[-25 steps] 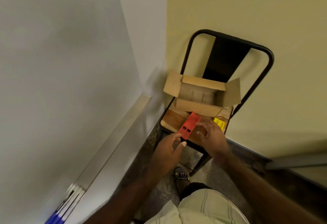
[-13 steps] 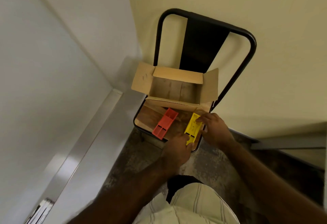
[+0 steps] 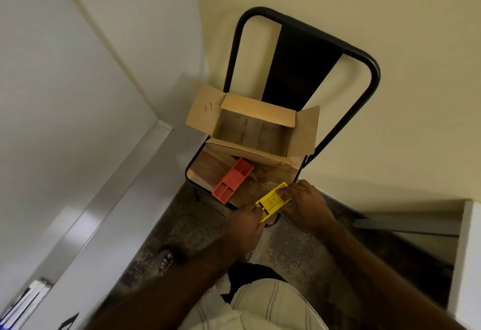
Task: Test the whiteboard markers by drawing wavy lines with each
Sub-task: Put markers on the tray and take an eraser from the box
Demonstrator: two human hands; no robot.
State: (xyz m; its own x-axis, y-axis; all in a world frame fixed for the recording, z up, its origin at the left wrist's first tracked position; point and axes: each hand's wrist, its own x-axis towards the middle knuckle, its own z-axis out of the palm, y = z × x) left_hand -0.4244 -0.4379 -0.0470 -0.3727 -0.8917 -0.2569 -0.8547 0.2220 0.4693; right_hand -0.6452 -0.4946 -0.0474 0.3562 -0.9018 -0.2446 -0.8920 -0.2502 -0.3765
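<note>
Yellow flat plastic tray [image 3: 272, 203] pinched between left hand [image 3: 244, 228] and right hand [image 3: 305, 206] over front edge of wooden chair seat [image 3: 208, 171]; red plastic tray [image 3: 232, 180] lies there before open cardboard box [image 3: 253, 126]. Markers themselves not discernible.

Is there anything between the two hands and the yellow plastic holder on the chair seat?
Nothing visible is in the way: the left hand and the right hand already hold the yellow plastic holder at the front edge of the wooden chair seat. The red plastic holder lies apart, to the left.
</note>
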